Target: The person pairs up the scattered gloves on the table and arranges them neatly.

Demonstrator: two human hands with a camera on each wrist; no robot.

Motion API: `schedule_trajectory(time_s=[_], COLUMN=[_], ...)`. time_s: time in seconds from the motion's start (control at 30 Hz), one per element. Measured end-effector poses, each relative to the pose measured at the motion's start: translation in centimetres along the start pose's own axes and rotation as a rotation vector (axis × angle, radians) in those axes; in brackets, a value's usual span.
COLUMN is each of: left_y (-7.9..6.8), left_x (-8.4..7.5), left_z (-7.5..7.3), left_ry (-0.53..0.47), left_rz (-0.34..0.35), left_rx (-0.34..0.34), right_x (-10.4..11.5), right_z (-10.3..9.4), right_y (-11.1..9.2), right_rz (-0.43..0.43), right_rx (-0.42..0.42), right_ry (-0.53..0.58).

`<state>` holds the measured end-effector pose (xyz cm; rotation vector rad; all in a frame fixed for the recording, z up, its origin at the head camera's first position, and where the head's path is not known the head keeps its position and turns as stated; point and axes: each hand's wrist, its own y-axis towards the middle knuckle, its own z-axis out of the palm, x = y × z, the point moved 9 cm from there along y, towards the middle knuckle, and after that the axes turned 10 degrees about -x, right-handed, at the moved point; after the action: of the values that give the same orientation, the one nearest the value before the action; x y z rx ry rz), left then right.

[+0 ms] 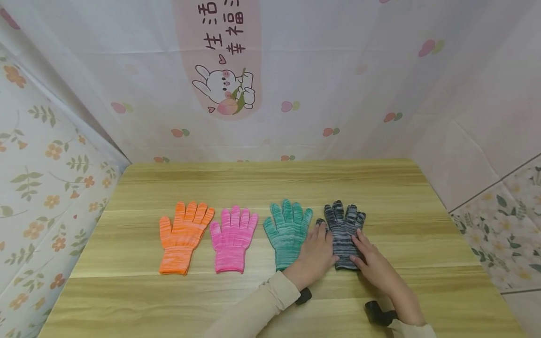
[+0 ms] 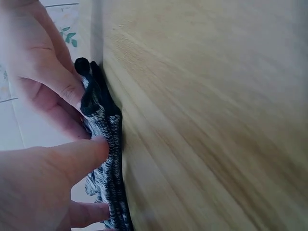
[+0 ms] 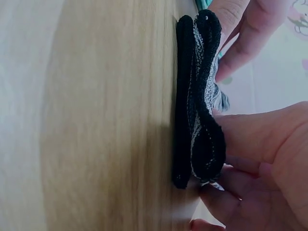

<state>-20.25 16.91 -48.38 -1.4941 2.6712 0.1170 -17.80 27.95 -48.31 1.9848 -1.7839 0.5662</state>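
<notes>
A black-and-grey knit glove (image 1: 344, 230) lies flat on the wooden table, fingers pointing away. Both wrist views show its dark cuff (image 3: 207, 91) as two stacked layers, like one glove on another. My left hand (image 1: 316, 253) rests on the glove's left side, its fingers extended near the glove's thumb. On the right side, my right hand (image 1: 378, 267) touches the glove with spread fingers. Its thumb (image 3: 250, 137) lies against the cuff in the right wrist view. Just left of these hands lies a green knit glove (image 1: 287, 230), partly covered by my left hand.
A pink glove (image 1: 234, 239) and an orange glove (image 1: 183, 237) lie in the same row further left. Behind the wooden table (image 1: 270, 183) hangs a white printed curtain (image 1: 338, 70). Floral cloth (image 1: 50, 188) stands at the left side.
</notes>
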Motion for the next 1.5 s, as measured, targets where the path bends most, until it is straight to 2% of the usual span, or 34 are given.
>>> schedule_trajectory(time_s=[0.17,0.3,0.43,0.57,0.8,1.03,1.13,1.23,1.37,1.5], left_y=[-0.3,-1.2,-1.7,-1.8,-2.0,-2.1,-2.3,-2.4,-2.5,-2.4], left_x=[-1.2,-2.7,-2.9,-2.4,-2.1,-1.7,-1.6,-1.3,-1.0,-1.0], left_z=[0.0,0.3,0.7,0.8,0.1,-0.2,-0.3,-0.4,-0.5,-0.7], left_ry=[0.021,-0.039,-0.094,-0.15,-0.236,-0.278,-0.308,-0.332,-0.28,-0.268], left_rz=[-0.033,-0.061,-0.101,-0.09,-0.06,-0.088,-0.096,-0.115,-0.114,-0.089], left_rx=[0.008,0.038,0.036,-0.022,-0.154,-0.206,-0.193,-0.181,-0.178,-0.191], right_x=[-0.1,-0.2,-0.5,-0.9,-1.6,-0.8,-1.1,-1.8,-2.4,-2.7], right_z=[-0.5,-1.0,-1.6,-1.9,-1.8,-2.0,-2.5,-3.0,-2.7,-2.1], right_y=[0.0,0.0,0.0,0.0,0.0,-0.7,-1.1,-1.3,-1.2,-0.8], right_rz=[-0.009,-0.018,-0.026,-0.015,0.04,-0.058,0.005,0.143,0.284,0.35], right_rx=[-0.032,-0.087,-0.143,-0.162,-0.114,-0.143,-0.193,-0.209,-0.141,-0.096], right_ry=[0.03,0.079,0.107,0.117,0.18,0.258,0.198,0.089,-0.012,0.021])
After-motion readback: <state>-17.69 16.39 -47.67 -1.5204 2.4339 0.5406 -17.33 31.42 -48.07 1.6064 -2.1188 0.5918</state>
